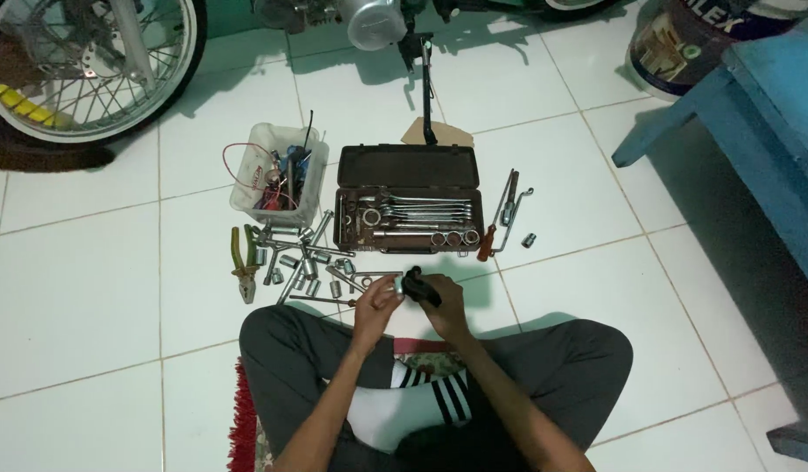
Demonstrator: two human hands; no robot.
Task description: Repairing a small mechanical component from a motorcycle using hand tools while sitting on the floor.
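I sit cross-legged on a white tiled floor. My left hand [375,301] pinches a small silver socket [395,285] at its fingertips. My right hand [442,301] grips a black-handled tool [417,286], and the socket meets the tool's end between the two hands. Just beyond my hands lie several loose silver sockets and extension bars [309,260]. An open brown tool case [409,199] with wrenches and sockets sits a little farther out.
A clear plastic tub [249,199] of wires and small tools stands left of the case, green-handled pliers [243,255] beside it. A screwdriver [485,245] and bent wrench [510,203] lie right of the case. A motorcycle wheel [80,61] is far left, a blue bench [762,131] right.
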